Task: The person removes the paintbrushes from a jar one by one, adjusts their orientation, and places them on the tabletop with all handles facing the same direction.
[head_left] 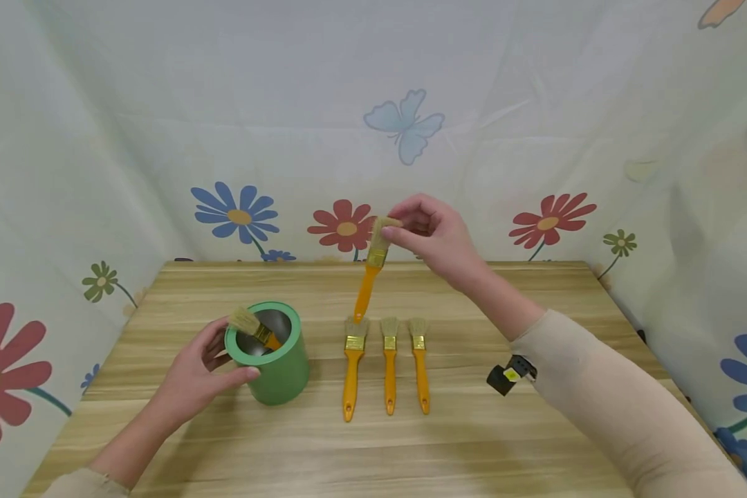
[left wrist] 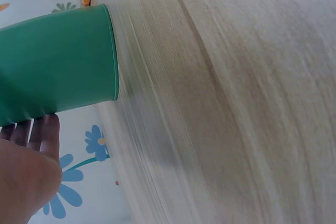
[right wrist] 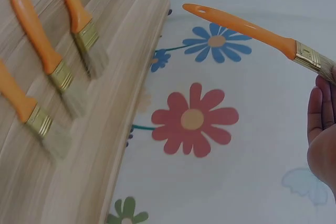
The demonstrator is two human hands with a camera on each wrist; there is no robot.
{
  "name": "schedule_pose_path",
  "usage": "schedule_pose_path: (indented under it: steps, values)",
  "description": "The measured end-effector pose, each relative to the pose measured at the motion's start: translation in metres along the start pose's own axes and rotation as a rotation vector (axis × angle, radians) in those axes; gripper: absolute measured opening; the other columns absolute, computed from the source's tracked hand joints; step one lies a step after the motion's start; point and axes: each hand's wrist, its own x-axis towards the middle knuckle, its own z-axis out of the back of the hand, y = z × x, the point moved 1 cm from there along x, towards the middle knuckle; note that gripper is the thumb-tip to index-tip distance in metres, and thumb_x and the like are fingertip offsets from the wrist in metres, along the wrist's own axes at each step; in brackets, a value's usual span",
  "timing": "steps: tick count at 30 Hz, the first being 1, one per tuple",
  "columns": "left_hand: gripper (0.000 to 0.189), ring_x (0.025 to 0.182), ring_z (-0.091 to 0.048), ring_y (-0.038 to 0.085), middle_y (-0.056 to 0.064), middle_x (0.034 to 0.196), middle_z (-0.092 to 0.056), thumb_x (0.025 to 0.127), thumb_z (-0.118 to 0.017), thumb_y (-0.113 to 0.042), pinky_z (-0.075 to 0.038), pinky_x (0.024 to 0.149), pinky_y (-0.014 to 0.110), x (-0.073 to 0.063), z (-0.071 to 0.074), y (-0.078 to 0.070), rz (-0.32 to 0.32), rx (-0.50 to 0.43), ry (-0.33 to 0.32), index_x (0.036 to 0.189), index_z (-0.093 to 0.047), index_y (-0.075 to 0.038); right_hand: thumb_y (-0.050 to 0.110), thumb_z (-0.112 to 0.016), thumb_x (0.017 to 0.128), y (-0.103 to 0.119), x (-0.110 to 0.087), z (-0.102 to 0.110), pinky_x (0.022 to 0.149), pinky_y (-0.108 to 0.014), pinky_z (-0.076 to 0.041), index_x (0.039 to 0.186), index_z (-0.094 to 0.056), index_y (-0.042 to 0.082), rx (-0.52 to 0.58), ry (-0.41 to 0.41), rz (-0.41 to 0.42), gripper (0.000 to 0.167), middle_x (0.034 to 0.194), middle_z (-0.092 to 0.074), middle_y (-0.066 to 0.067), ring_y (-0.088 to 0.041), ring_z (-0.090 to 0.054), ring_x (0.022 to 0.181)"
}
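My right hand (head_left: pixel 438 238) pinches a paintbrush (head_left: pixel 366 287) by its pale bristles. Its orange handle points down, above the table's far half; in the right wrist view the held paintbrush (right wrist: pixel 247 30) shows its metal band beside the fingers. On the left stands a green can (head_left: pixel 280 377), with another paintbrush (head_left: pixel 255 328) inside, bristles leaning out over the rim. My left hand (head_left: pixel 193 380) grips that can from its left side, thumb near the front rim and fingers behind. In the left wrist view, fingers (left wrist: pixel 50 132) lie against the green can (left wrist: pixel 63 64).
Three more paintbrushes lie in a row on the wooden table (head_left: pixel 473 443), bristles away from me: a left one (head_left: pixel 351 377), a middle one (head_left: pixel 390 373) and a right one (head_left: pixel 421 373). A flowered cloth (head_left: pixel 324 159) hangs behind the table. A small black camera (head_left: pixel 510 373) sits on my right sleeve.
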Motion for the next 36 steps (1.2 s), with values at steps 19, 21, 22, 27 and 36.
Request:
schedule_pose_path:
  steps: [19,21,22,27,36]
  values:
    - [0.087,0.125,-0.051,-0.015,0.019,0.155,-0.055,0.09,-0.09,-0.017,-0.048,0.099,0.007,0.0,0.0,0.0,-0.012,0.01,-0.008,0.16,-0.04,-0.006,0.015,-0.079,0.1,-0.033,-0.035,0.056,0.082,-0.027,-0.06,0.118,-0.073,0.003,-0.146,-0.045,-0.156,0.023,0.099,-0.078,0.004,-0.026,-0.068,0.093]
    - [0.087,0.124,-0.051,-0.015,0.019,0.155,-0.055,0.09,-0.09,-0.017,-0.048,0.099,0.007,0.0,-0.001,0.0,-0.014,0.014,-0.01,0.16,-0.041,-0.006,0.016,-0.079,0.1,-0.036,-0.039,0.062,0.082,-0.026,-0.06,0.118,-0.073,0.003,-0.17,-0.05,-0.173,0.023,0.099,-0.078,0.005,-0.025,-0.069,0.093]
    - [0.086,0.124,-0.051,-0.015,0.019,0.154,-0.056,0.09,-0.09,-0.018,-0.048,0.099,0.007,0.001,-0.001,-0.001,-0.014,0.016,-0.01,0.16,-0.041,-0.006,0.016,-0.079,0.1,-0.038,-0.042,0.064,0.083,-0.026,-0.06,0.118,-0.073,0.002,-0.18,-0.048,-0.182,0.023,0.098,-0.078,0.004,-0.025,-0.069,0.093]
    - [0.087,0.124,-0.051,-0.015,0.018,0.155,-0.055,0.09,-0.09,-0.019,-0.047,0.099,0.007,0.001,-0.001,-0.001,-0.01,0.025,-0.005,0.16,-0.041,-0.006,0.018,-0.079,0.1,-0.044,-0.053,0.077,0.082,-0.023,-0.06,0.118,-0.072,0.002,-0.241,-0.032,-0.242,0.025,0.095,-0.076,0.001,-0.018,-0.068,0.088]
    - [0.088,0.125,-0.05,-0.014,0.017,0.156,-0.055,0.089,-0.09,-0.02,-0.047,0.099,0.007,0.002,0.0,0.003,-0.01,0.035,-0.008,0.161,-0.041,-0.008,0.017,-0.078,0.101,-0.066,-0.071,0.09,0.082,-0.023,-0.06,0.117,-0.071,0.001,-0.263,0.022,-0.323,0.024,0.098,-0.071,-0.012,-0.017,-0.069,0.087]
